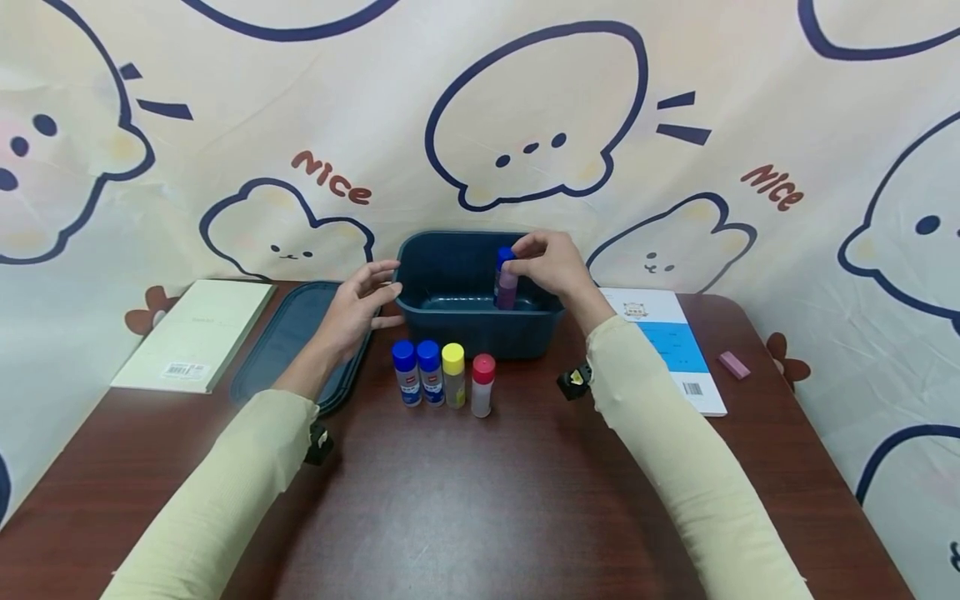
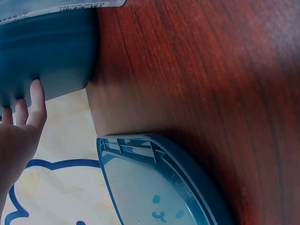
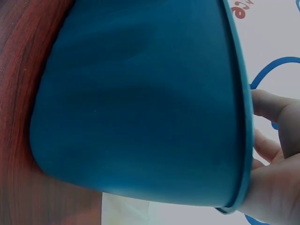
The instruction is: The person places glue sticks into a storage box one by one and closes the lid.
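My right hand (image 1: 551, 265) pinches a glue stick (image 1: 507, 293) with a purple body, inside the right part of a dark teal bin (image 1: 480, 333). A blue cap (image 1: 504, 255) shows by the fingertips; whether it belongs to the same stick I cannot tell. In the right wrist view, the bin's wall (image 3: 140, 103) hides what those fingers hold. My left hand (image 1: 352, 308) is at the bin's left end, fingers extended and touching its wall (image 2: 51, 56). In front of the bin stand several glue sticks: two blue-capped (image 1: 416, 375), one yellow-capped (image 1: 453, 377), one red-capped (image 1: 482, 387).
The teal lid (image 1: 262, 358) lies left of the bin, under the left forearm. A pale green book (image 1: 198, 333) is at the far left. Right of the bin lie a white-and-blue booklet (image 1: 675, 342) and a pink eraser (image 1: 734, 365). A patterned cloth hangs behind.
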The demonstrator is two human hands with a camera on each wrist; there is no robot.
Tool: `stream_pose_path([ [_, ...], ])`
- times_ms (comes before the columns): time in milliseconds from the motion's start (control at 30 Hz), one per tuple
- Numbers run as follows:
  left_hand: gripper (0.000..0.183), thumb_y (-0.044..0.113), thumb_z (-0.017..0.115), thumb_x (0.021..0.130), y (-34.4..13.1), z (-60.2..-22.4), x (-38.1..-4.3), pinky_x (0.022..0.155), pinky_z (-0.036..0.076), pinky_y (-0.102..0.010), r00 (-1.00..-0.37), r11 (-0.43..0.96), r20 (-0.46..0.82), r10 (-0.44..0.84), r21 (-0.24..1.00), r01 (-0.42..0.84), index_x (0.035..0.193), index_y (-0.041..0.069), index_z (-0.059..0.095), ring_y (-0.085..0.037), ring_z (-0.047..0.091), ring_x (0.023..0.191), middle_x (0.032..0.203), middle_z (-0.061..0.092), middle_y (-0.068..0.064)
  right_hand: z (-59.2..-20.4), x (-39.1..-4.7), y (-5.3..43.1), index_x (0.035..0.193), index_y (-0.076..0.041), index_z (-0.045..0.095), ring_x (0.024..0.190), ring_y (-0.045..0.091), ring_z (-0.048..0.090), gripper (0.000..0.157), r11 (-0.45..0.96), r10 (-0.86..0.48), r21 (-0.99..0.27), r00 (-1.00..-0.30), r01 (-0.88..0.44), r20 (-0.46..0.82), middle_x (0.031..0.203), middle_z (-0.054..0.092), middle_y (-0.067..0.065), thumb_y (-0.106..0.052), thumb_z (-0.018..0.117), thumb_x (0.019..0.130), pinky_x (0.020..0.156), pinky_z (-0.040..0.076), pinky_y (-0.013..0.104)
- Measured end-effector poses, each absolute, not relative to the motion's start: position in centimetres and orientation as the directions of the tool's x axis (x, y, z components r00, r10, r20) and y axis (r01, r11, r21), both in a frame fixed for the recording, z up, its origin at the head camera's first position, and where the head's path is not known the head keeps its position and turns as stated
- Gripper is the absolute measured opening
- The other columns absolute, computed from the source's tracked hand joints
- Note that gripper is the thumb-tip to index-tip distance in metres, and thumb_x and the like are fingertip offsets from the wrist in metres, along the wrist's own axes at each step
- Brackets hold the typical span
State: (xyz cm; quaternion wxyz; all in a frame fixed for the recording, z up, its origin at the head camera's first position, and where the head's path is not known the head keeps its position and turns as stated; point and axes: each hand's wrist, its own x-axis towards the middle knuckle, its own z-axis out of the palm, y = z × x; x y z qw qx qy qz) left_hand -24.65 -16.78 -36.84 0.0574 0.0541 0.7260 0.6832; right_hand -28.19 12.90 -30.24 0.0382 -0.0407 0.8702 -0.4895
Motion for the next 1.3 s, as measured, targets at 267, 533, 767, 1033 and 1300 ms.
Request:
stream_pose_path([
  [267,0.050,0.019,0.053,0.107,-16.8,-36.8,-24.7,0.097,0.052,-0.054,-0.988,0.060,-0.009,0.155,0.998,0.001,0.153,0.008,0.038,-0.033,0.040,0.139,0.156,0.035,-0.014,-30.0,-26.9,13.3,0.120,0.001,0.067,0.108,0.030,0.059,0.032,0.513,-0.190,-0.841,-0.978,-0.171,0.083,0.118,0.066,0.016,-0.016,0.074,0.094,0.097,0.052,0.043],
  [533,0.050,0.020,0.054,0.106,-16.8,-36.7,-24.7,0.098,0.052,-0.054,-0.988,0.069,-0.014,0.151,0.998,-0.004,0.153,0.010,0.039,-0.033,0.040,0.139,0.157,0.035,-0.013,-30.2,-25.7,13.5,0.121,-0.001,0.066,0.104,0.028,0.061,0.032,0.474,-0.222,-0.854,-0.968,-0.215,0.121,0.114,0.067,0.014,-0.017,0.074,0.094,0.094,0.053,0.041],
  [767,0.050,0.022,0.054,0.106,-16.8,-36.7,-24.7,0.098,0.052,-0.053,-0.989,0.073,-0.020,0.150,0.997,-0.009,0.153,0.011,0.039,-0.032,0.040,0.138,0.157,0.035,-0.012,-30.1,-24.6,13.5,0.120,-0.002,0.067,0.103,0.027,0.064,0.030,0.411,-0.283,-0.873,-0.947,-0.263,0.152,0.116,0.068,0.017,-0.016,0.074,0.094,0.091,0.056,0.041],
  [1033,0.051,0.023,0.054,0.106,-17.2,-36.6,-24.7,0.095,0.053,-0.053,-0.988,0.078,0.003,0.155,0.997,0.015,0.153,0.010,0.039,-0.033,0.039,0.139,0.157,0.035,-0.013,-30.0,-23.3,13.3,0.122,-0.004,0.067,0.105,0.025,0.065,0.032,0.341,-0.357,-0.886,-0.915,-0.315,0.188,0.117,0.069,0.015,-0.019,0.074,0.095,0.091,0.057,0.043],
  [1300,0.050,0.021,0.054,0.106,-16.9,-36.9,-24.6,0.096,0.053,-0.053,-0.986,0.075,-0.013,0.165,0.997,-0.001,0.153,0.010,0.038,-0.035,0.038,0.139,0.157,0.034,-0.014,-30.8,-21.0,13.8,0.124,-0.001,0.066,0.109,0.023,0.063,0.033,0.271,-0.368,-0.902,-0.902,-0.337,0.226,0.122,0.066,0.017,-0.014,0.073,0.095,0.095,0.056,0.039],
])
